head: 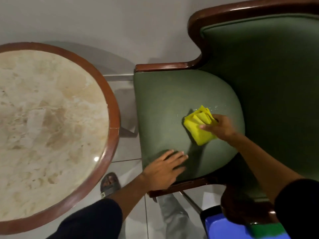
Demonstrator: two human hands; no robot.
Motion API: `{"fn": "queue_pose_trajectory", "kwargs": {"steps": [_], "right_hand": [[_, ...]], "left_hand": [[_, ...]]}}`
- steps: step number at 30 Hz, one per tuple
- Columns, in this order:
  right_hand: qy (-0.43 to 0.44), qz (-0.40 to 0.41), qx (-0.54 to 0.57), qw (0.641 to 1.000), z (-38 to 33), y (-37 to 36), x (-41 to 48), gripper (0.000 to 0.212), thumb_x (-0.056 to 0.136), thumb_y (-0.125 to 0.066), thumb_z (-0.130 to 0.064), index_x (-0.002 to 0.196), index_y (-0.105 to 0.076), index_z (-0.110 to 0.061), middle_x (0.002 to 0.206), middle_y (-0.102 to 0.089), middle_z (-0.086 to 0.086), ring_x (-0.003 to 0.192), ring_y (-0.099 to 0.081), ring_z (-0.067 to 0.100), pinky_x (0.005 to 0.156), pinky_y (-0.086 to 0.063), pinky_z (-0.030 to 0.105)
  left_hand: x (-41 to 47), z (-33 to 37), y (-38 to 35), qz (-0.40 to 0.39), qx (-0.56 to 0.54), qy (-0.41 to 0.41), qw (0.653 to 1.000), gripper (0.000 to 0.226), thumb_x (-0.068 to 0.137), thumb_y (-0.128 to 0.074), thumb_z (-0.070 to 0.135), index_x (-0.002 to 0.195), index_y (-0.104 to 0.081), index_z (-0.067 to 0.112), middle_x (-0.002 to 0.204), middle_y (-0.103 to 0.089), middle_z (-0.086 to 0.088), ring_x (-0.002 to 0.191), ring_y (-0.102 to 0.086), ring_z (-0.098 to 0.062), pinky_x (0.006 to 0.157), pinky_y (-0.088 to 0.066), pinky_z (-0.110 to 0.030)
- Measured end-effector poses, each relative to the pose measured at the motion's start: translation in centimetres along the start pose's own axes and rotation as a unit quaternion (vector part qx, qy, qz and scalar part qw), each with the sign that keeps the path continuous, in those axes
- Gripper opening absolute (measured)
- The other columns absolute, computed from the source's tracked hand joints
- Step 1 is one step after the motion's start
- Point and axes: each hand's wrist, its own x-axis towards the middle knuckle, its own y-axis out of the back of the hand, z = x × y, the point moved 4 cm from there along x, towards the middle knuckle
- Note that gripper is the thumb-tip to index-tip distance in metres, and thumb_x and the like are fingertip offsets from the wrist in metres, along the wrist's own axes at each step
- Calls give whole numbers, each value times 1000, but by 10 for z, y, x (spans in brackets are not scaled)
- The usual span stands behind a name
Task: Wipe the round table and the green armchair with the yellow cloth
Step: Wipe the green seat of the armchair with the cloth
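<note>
The green armchair (pixel 165 100) with a dark wooden frame fills the right side. On its seat cushion lies the folded yellow cloth (pixel 198 126), pressed down by my right hand (pixel 220 126), whose fingers grip the cloth's right edge. A few small water droplets glint on the seat just beyond the cloth. My left hand (pixel 164 168) rests flat, fingers spread, on the near left part of the seat, holding nothing. The round table (pixel 112 118), with a marble top and brown wooden rim, stands to the left.
A narrow strip of white tiled floor (pixel 126 149) separates table and chair. My sandalled foot (pixel 109 184) stands in that gap. A blue and green object (pixel 241 228) sits low at the bottom right beside the chair's near armrest. A pale wall (pixel 103 23) lies behind.
</note>
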Motion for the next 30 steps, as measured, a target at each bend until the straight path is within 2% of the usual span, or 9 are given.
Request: {"fn": "queue_pose_trajectory", "kwargs": {"steps": [2, 4, 7, 11, 16, 20, 25, 27, 30], "right_hand": [[-39, 24, -55, 997, 30, 20, 5, 82, 56, -75, -61, 113, -62, -4, 109, -65, 28, 97, -63, 30, 81, -49, 43], [-49, 134, -179, 973, 51, 29, 4, 71, 82, -67, -45, 139, -42, -11, 137, -49, 24, 128, -46, 38, 103, -38, 51], [60, 180, -296, 936, 53, 0, 2, 63, 97, -38, -49, 151, -21, -22, 160, -22, 14, 148, -18, 31, 116, -16, 53], [33, 156, -293, 943, 82, -11, 29, 68, 95, -24, -62, 153, -14, -28, 164, -8, 9, 151, -7, 30, 118, -12, 59], [-74, 246, -170, 952, 61, 4, 62, 60, 97, -21, -58, 151, -22, -32, 163, -13, 11, 149, -11, 33, 116, -16, 60], [103, 201, -261, 938, -4, -76, 40, 61, 96, -24, -54, 151, -29, -29, 161, -22, 9, 149, -16, 33, 117, -16, 55], [365, 86, -366, 852, -31, -118, 17, 54, 97, -33, -56, 148, -35, -35, 160, -28, 5, 149, -21, 28, 113, -23, 52], [367, 110, -379, 842, -1, -92, 21, 53, 97, -36, -57, 146, -39, -35, 158, -32, 7, 147, -26, 29, 112, -27, 53], [222, 161, -361, 891, 41, -53, 25, 55, 97, -33, -58, 147, -36, -35, 160, -28, 8, 147, -24, 31, 111, -28, 54]], "left_hand": [[7, -8, -15, -41, 41, -62, 996, 43, 94, -46, 34, 135, -53, 27, 156, -38, -4, 146, -30, -23, 120, -14, -43], [13, -24, -26, -68, 59, -92, 992, 50, 99, -39, 40, 147, -38, 28, 161, -28, -4, 150, -20, -23, 121, -9, -44], [15, -42, -36, -87, 83, -134, 984, 53, 103, -31, 44, 153, -26, 26, 162, -22, -4, 151, -13, -21, 122, -7, -43], [12, -45, -46, -48, 71, -149, 985, 56, 102, -33, 43, 153, -23, 23, 162, -21, -6, 151, -13, -22, 122, -9, -42], [15, -49, -44, -37, 43, -159, 986, 55, 103, -33, 41, 153, -25, 20, 162, -21, -8, 151, -14, -23, 122, -15, -42], [16, -47, -42, -22, 56, -161, 985, 54, 103, -33, 40, 152, -29, 17, 161, -23, -10, 151, -17, -24, 123, -14, -41], [17, -46, -42, -9, 59, -169, 984, 54, 103, -34, 38, 151, -32, 15, 159, -25, -12, 149, -20, -25, 123, -16, -41], [14, -46, -43, -15, 63, -161, 985, 54, 103, -33, 39, 151, -31, 17, 160, -26, -11, 150, -19, -24, 122, -16, -40], [12, -47, -43, -24, 58, -152, 986, 53, 103, -32, 40, 152, -29, 19, 161, -25, -10, 150, -18, -24, 123, -14, -40]]}}
